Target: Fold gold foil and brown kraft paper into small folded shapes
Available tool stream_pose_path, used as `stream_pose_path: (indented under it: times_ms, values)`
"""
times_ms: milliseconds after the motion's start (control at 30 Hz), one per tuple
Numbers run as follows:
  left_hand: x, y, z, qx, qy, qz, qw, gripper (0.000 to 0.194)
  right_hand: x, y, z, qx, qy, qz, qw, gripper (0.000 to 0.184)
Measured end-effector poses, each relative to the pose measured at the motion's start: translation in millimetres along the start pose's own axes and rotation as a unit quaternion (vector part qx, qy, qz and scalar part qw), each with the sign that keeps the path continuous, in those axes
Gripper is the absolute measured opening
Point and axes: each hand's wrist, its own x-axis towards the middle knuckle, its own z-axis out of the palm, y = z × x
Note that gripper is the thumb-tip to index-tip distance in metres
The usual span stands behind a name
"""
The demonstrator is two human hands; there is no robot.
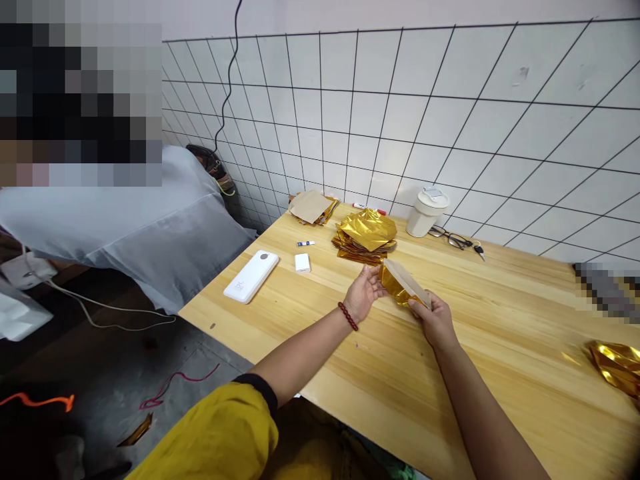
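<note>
My left hand [364, 292] and my right hand [434, 321] hold a folded gold foil sheet with a kraft paper sheet on it [403, 283] between them, just above the wooden table [480, 313]. The left hand grips its near end, and the right thumb and fingers pinch the other end. A red beaded bracelet [348, 316] circles my left wrist. Just beyond the hands lies a stack of gold foil sheets [365, 237]. Another crumpled gold foil piece [617, 365] lies at the table's right edge.
Farther back are a kraft-covered foil pile [310, 207], a white power bank [251, 277], a small white box [302, 263], a white lidded cup [427, 212], and glasses [450, 237]. A tiled wall [400, 113] backs the table. A grey cloth bundle [140, 227] lies left.
</note>
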Motion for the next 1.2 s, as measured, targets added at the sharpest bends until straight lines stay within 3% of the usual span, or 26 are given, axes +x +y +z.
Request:
stream_pose_path:
  times_ms: [333,567,900,1067,1200]
  values:
    - [0.7,-1.4,0.4,0.044,0.036,0.007,0.998,0.04,0.5,-1.7,-0.5,-0.003,-0.006,0.006,1.0,0.026]
    - [0.9,-5.3,-2.3,0.089,0.005,-0.008,0.996,0.04,2.7,-4.5,2.1,0.076,0.044,-0.003,0.996,0.023]
    - [0.3,-9.0,-2.4,0.104,0.024,0.004,0.994,0.04,1.7,-9.0,4.2,0.089,0.065,-0.001,0.994,0.024]
    - [-0.9,-7.9,-0.7,0.138,0.003,0.012,0.99,0.045,1.9,-11.8,6.1,0.067,0.075,0.002,0.995,0.029]
    - [-4.3,-7.1,3.5,0.17,-0.049,-0.006,0.984,0.049,1.3,-14.3,9.0,0.058,0.057,-0.021,0.996,0.033]
